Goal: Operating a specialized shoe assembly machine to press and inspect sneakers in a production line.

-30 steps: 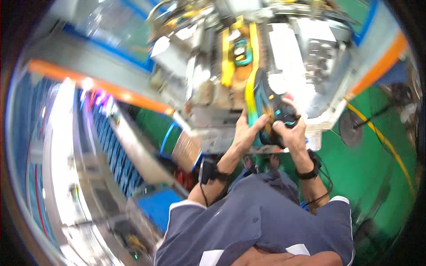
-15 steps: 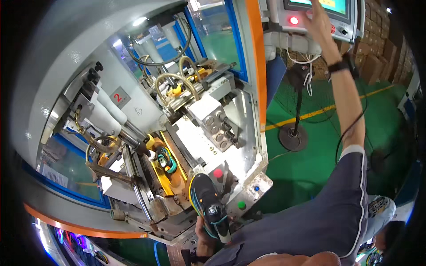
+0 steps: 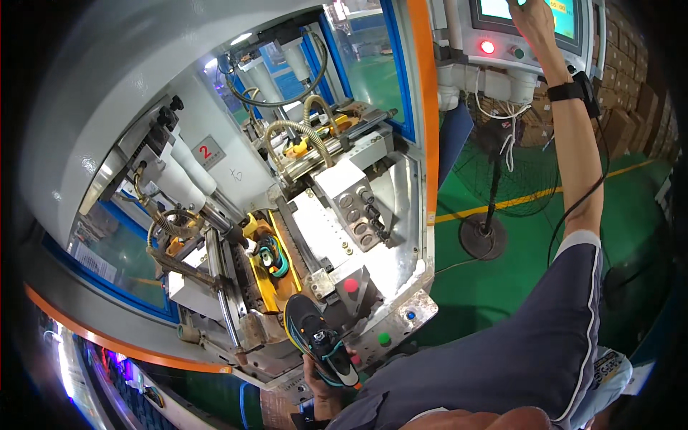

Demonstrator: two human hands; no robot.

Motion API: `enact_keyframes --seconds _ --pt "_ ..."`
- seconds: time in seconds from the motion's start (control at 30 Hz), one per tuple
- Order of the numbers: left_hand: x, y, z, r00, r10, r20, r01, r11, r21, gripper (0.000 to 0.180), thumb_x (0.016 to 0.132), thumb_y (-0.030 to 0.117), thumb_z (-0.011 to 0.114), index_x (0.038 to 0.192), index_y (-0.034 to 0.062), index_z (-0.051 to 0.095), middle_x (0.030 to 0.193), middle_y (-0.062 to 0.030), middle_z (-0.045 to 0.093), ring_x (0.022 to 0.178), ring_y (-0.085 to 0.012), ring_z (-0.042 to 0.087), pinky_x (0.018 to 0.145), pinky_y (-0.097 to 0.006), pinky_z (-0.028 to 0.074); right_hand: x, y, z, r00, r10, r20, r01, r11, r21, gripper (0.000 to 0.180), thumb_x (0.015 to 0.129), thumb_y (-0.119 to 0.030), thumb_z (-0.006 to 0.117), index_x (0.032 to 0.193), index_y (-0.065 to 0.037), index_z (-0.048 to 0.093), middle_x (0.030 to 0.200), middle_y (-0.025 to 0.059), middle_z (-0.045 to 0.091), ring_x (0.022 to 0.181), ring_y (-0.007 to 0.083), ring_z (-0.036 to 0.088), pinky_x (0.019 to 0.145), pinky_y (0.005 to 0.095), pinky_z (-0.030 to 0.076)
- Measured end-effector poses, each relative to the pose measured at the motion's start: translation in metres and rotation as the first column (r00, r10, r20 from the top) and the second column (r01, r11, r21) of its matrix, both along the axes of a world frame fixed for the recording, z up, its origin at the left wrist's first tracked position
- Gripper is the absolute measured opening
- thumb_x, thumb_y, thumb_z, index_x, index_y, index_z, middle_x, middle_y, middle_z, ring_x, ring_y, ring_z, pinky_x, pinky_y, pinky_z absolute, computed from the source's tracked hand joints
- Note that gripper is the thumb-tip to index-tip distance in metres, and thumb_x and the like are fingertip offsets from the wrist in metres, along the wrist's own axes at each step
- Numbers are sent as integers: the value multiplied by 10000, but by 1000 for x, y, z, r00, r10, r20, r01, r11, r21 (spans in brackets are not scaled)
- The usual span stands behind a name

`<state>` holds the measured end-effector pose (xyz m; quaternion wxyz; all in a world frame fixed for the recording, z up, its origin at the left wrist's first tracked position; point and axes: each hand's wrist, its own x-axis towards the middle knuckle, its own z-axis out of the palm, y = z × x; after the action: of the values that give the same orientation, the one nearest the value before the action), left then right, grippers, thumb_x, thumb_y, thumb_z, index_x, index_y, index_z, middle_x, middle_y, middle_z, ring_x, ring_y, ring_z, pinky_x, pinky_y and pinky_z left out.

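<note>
Obscuring left hand (image 3: pixel 319 380) partly: shoe (image 3: pixel 312 326)

At the lower centre of the frame, the left hand (image 3: pixel 324 390) grips a dark shoe (image 3: pixel 315 331). At the upper right, the right hand (image 3: pixel 535 25) is over a screen (image 3: pixel 566 21), above a lit red button (image 3: pixel 488 47). Left of centre, a teal-trimmed shoe (image 3: pixel 272 254) sits between yellow side plates (image 3: pixel 264 285).
</note>
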<state>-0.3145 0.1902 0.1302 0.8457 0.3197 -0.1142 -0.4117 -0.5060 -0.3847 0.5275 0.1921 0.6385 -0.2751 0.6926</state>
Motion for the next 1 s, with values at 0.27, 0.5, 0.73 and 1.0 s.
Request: enact_keyframes --seconds 0.27,0.5,0.73,1.0 --pt "-9 -15 11 995 -62 76 59 998 37 745 924 624 406 1296 -15 494 1127 -206 612 961 -345 633 900 -526 485 -12 -57 -4 990 -123 -67 95 941 -325 400 840 -33 606 1225 -93 513 940 235 643 904 450 600 776 486 471" --pt "-21 -10 4 1000 -4 -23 6 998 67 713 915 611 413 1287 9 493 1083 -196 633 952 -355 643 856 -483 521 -23 -12 -3 998 35 52 -28 991 -128 371 844 -26 608 1200 -81 516 918 233 645 897 445 603 779 486 471" --pt "-25 -10 -3 1000 15 -26 -16 1000 -7 690 936 597 369 1268 10 513 1073 -190 628 931 -345 642 880 -542 493 -10 -28 -8 999 26 -35 -32 982 -187 406 842 -23 606 1233 -81 512 1010 222 642 967 419 602 833 469 470" --pt "-33 -3 -6 998 59 3 -59 998 24 736 927 622 378 1304 1 492 1110 -189 613 918 -328 657 879 -553 485 -6 14 -28 961 268 68 -275 949 155 394 855 -147 633 1229 -49 559 938 143 651 824 241 621 697 349 496"
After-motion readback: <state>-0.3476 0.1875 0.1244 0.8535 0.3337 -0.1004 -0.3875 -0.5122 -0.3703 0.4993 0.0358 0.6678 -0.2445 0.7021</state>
